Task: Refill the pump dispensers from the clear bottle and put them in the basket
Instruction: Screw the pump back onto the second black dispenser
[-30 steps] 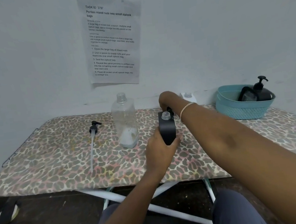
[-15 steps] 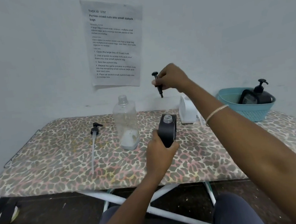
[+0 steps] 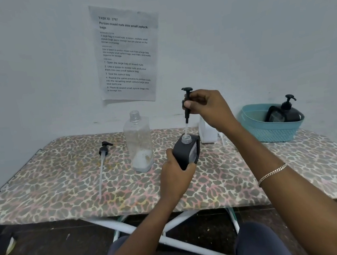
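Observation:
My left hand grips a black dispenser bottle standing tilted on the leopard-print board, its neck open. My right hand holds a black pump head upright above it, and the tip of the pump's clear tube sits in the bottle's neck. The uncapped clear bottle stands just left, with a little white liquid at its bottom. A second pump head lies flat at the left. The teal basket at the back right holds two black dispensers.
A white bottle stands behind my right hand, partly hidden. A printed sheet hangs on the wall. The board's front edge is near my knees, with white legs and dark floor below.
My right hand has lifted the pump head from behind the black bottle and brought it down over the neck, so its tube tip now enters the opening. My left hand keeps hold of the bottle.

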`<state>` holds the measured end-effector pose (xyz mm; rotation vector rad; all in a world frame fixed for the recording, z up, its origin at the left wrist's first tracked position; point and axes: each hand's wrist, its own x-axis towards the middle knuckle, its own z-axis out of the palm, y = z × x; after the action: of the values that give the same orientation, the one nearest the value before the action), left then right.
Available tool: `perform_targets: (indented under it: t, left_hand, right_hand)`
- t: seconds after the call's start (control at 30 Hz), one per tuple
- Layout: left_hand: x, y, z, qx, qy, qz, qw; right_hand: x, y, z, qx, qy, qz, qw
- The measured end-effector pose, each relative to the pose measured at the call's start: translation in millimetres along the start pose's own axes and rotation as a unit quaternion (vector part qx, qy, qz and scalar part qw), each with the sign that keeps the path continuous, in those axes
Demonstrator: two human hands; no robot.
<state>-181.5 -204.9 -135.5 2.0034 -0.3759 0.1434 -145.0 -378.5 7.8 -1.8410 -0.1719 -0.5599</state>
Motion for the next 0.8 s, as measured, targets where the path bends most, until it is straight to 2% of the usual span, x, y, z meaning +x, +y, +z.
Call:
perform_targets:
  t: [0.43,0.67,0.8]
  left_hand:
    - [2.0,-4.1,1.8,0.003,0.002,0.004,1.0]
    - [2.8,-4.5,1.9,0.002,0.002,0.004,1.0]
    - [2.8,-4.7,2.5,0.004,0.002,0.005,1.0]
  right_hand:
    - [-55.1,35.2,11.9,-0.06,-0.051,0.048,0.996]
    - [-58.5,44.5,9.0,-0.127,-0.074,0.037,0.988]
    - [-56.5,42.9,4.9,-0.121,-0.081,0.058,0.988]
